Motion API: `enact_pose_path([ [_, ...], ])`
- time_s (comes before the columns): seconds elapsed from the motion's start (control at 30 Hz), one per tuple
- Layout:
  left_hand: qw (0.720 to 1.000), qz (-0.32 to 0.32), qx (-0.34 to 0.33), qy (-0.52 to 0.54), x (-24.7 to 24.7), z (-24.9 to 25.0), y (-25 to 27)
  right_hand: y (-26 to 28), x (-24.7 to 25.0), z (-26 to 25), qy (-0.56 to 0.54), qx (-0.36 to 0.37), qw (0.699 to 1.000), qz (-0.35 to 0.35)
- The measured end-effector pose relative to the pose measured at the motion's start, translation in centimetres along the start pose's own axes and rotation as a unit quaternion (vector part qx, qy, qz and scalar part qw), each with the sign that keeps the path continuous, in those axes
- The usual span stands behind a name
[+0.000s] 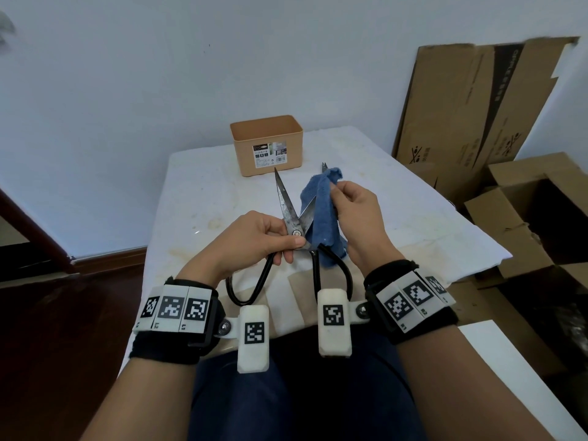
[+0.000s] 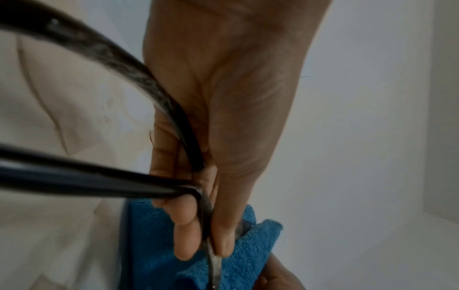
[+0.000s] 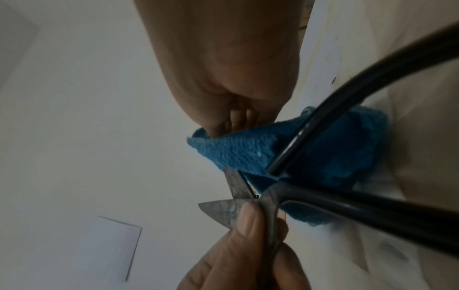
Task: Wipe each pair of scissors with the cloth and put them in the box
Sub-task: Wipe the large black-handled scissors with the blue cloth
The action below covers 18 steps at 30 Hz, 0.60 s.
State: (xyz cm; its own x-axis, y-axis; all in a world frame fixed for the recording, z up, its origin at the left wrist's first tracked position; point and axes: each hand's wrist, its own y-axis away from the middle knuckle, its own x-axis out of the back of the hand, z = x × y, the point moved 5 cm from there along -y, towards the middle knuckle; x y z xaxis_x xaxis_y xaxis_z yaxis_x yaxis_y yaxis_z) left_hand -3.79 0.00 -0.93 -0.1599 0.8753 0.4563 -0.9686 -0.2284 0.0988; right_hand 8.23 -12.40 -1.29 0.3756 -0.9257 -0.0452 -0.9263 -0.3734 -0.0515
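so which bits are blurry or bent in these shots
Head view: sharp in the middle, the steel scissors with black loop handles and the blue terry cloth crisp; wide-angle bending at the edges. Left wrist view: dim, near handle loops smeared. Right wrist view: dim, soft, handles out of focus.

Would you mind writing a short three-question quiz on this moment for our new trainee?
1. True or false: the scissors are held with blades apart.
2. Which hand holds the blue cloth? A) left hand B) right hand
3. Fill in: the left hand pinches the scissors near the ____.

Key: 1 true; 2 B; 3 pivot. The box stands beyond, on the table.
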Motion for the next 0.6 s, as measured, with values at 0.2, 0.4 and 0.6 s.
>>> enact_pose_path([
  [0.2,1.0,-0.012,0.005,0.009,-0.2,-0.4,0.2,0.2,0.3,0.5,-0.027,-0.063,0.998,-0.01],
  [0.4,1.0,-0.006,0.01,0.003,0.3,-0.4,0.4,0.4,1.7,0.5,-0.069,-0.094,0.992,0.042],
  [0.6,1.0,0.006,0.01,-0.008,0.3,-0.2,0.4,1.3,1.0,0.0,-0.081,-0.095,0.992,-0.024],
])
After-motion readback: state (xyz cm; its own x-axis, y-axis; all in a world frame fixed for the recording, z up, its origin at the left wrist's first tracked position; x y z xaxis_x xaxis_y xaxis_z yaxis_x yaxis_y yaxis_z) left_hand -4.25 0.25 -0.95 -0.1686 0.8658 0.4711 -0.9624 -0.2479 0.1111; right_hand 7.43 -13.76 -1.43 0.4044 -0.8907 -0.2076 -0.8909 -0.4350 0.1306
